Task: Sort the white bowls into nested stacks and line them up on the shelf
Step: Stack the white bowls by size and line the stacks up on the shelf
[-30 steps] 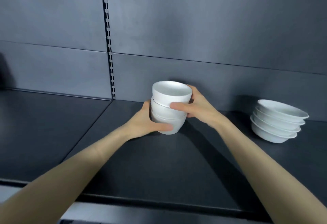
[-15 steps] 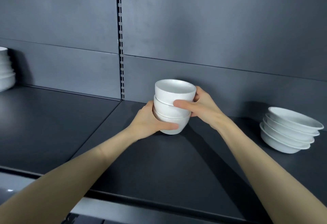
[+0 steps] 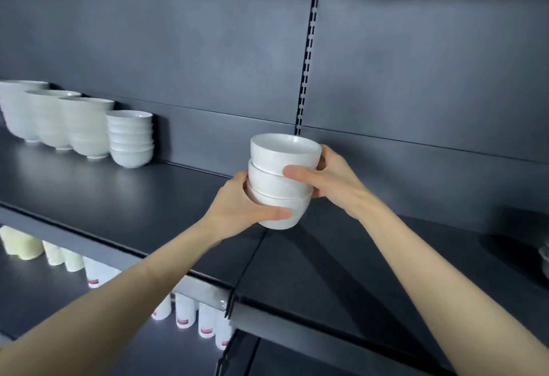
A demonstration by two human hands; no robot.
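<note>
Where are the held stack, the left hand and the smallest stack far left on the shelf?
held stack (image 3: 267, 181): head view, wall of the middle bowl.
left hand (image 3: 237, 206): head view, back of the hand.
smallest stack (image 3: 130, 137): head view, side of its middle bowls.

left hand (image 3: 237, 210), right hand (image 3: 334, 182) gripping bowl stack (image 3: 269, 184), perhaps off shelf (image 3: 142, 197)

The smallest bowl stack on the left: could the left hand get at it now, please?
Probably not yet: the left hand grips the three-bowl stack with the right hand, though the shelf between looks free.
</note>
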